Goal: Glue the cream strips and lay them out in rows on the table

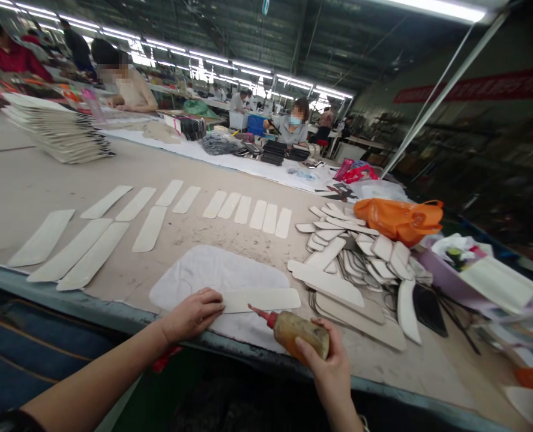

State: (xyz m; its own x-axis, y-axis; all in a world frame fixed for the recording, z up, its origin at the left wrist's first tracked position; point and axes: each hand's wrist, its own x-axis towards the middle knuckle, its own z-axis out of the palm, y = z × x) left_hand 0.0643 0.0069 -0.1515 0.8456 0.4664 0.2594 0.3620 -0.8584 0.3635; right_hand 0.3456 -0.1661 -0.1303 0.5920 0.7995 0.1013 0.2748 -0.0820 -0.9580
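Note:
My right hand (332, 360) is wrapped round a squeeze bottle (300, 337) of amber liquid, probably glue. The bottle's red nozzle points left, its tip over or just at the front edge of a long white strip (261, 300). Curled and pressed together, the fingers of my left hand (198, 312) hold the strip's left end. Under the strip lies a white cloth-like sheet (216, 267) with rounded corners, near the table's front edge. Several similar pale strips (93, 255) are laid out flat behind and to the left.
A heap of pale, dark-edged pieces (365, 252) lies on the right, beside an orange bag (399, 221) and a filled purple bin (442, 270). At back left stands a tall stack of sheets (59, 129). Co-workers sit at tables beyond.

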